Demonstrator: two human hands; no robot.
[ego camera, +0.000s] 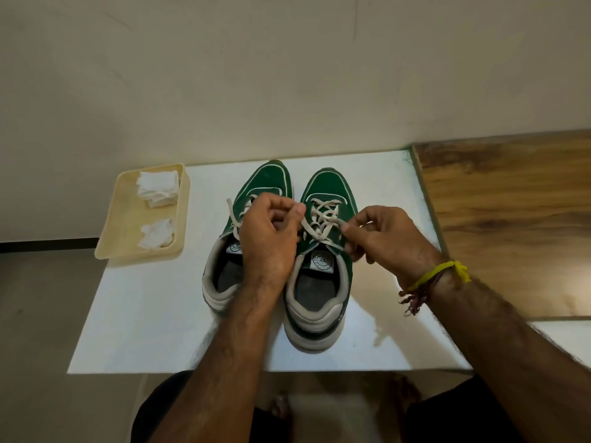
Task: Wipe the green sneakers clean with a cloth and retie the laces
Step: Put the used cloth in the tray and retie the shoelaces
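Sneakers (297, 238): matt green cloth, suede-like, w/ smooth off-white rubber soles; flat woven cotton laces (323, 223) seen at centre. Table (153, 314): smooth white top, slight sheen. Tray (128, 219), left: cream plastic, semi-gloss, w/ soft white cloths (157, 188). Right: wood-grain panel (511, 219), satin.

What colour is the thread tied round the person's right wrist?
Bright yellow: the wrist thread, with darker reddish strands hanging beside it. The head view shows it plainly.
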